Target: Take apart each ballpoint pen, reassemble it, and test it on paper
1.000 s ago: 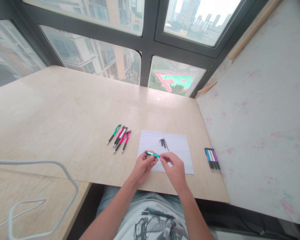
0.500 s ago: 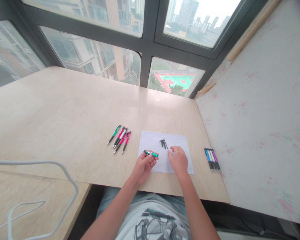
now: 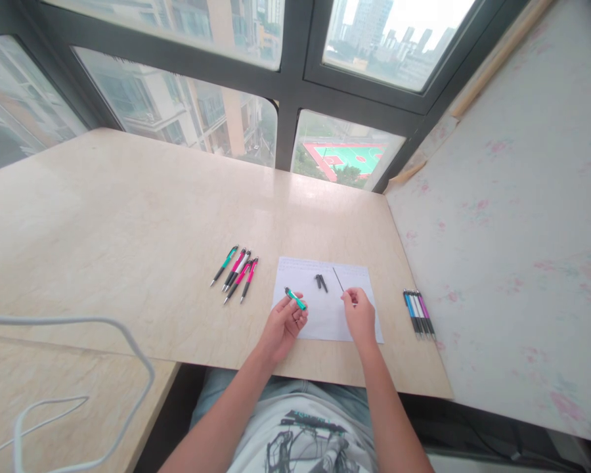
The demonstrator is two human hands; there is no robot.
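Note:
Between the fingers of my left hand (image 3: 283,327) is a green pen barrel (image 3: 295,299) with a black clip end. My right hand (image 3: 359,314) pinches a thin dark pen refill (image 3: 338,279) near its lower end, and the refill points up and to the left. Both hands are over a white sheet of paper (image 3: 320,328) with faint lines of writing along its top. Short black pen parts (image 3: 321,283) lie on the paper between and beyond my hands; their exact kind is too small to make out.
Left of the paper lie several pens (image 3: 236,272) in green, pink and white with black grips. A row of several blue, white and purple pens (image 3: 418,314) rests at the right by the wallpapered wall (image 3: 497,276). A white cable (image 3: 128,335) loops at lower left.
My right hand has taken hold of the refill and moved it slightly right, away from the black parts. The green barrel in my left hand has tilted, its open end lower.

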